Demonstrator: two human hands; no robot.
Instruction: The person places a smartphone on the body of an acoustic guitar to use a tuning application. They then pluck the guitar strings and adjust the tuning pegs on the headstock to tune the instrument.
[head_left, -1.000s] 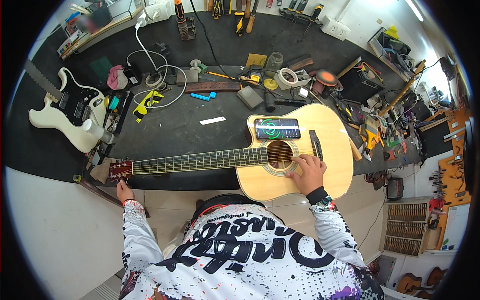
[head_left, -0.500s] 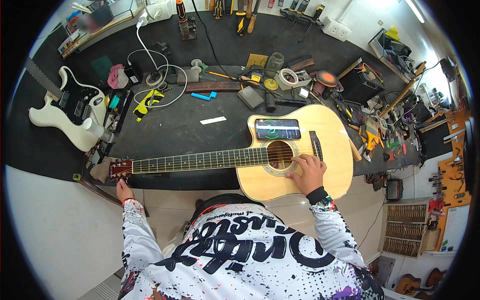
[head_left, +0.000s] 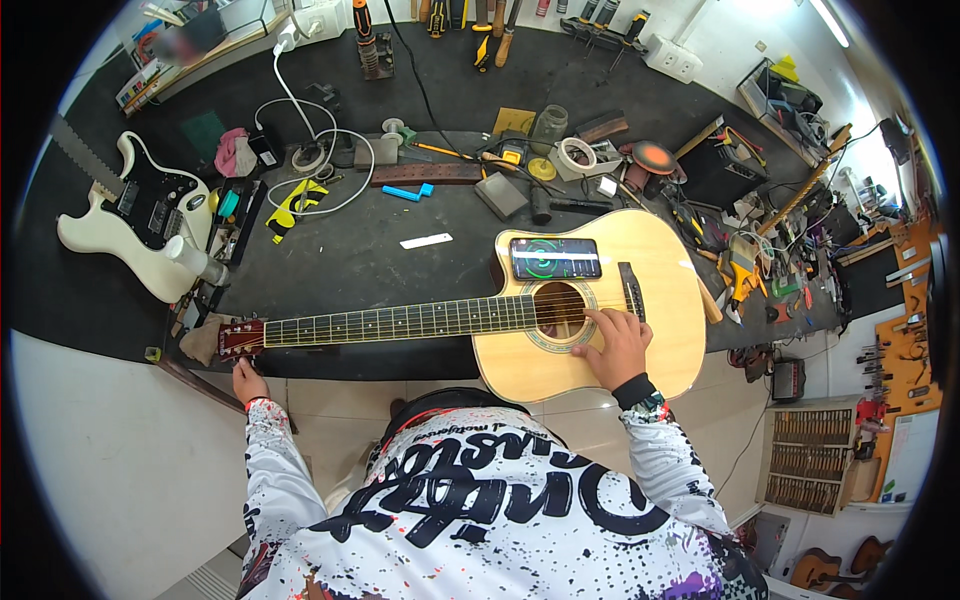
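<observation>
An acoustic guitar [head_left: 650, 270] with a pale top lies face up across the bench's near edge, its neck pointing left. My left hand [head_left: 248, 382] is closed at the near side of the red-brown headstock [head_left: 240, 338], fingertips pinching a tuning peg. Above the strings by the soundhole [head_left: 558, 308], my right hand [head_left: 618, 348] has its fingers stretched out, thumb apart, fingertips at the strings. A phone [head_left: 555, 258] with a green dial on its lit screen rests on the guitar top, beyond the soundhole.
A brown cloth-like lump [head_left: 202, 343] sits beside the headstock. At the left lies a white electric guitar [head_left: 150, 255]. Beyond the neck are a white strip [head_left: 427, 241], a blue tool [head_left: 407, 192] and a looped white cable [head_left: 372, 150]. Tools crowd the right.
My right hand's fingertips have shifted very slightly at the strings, and the green dial on the phone's screen looks different. My left hand stays at the tuning peg.
</observation>
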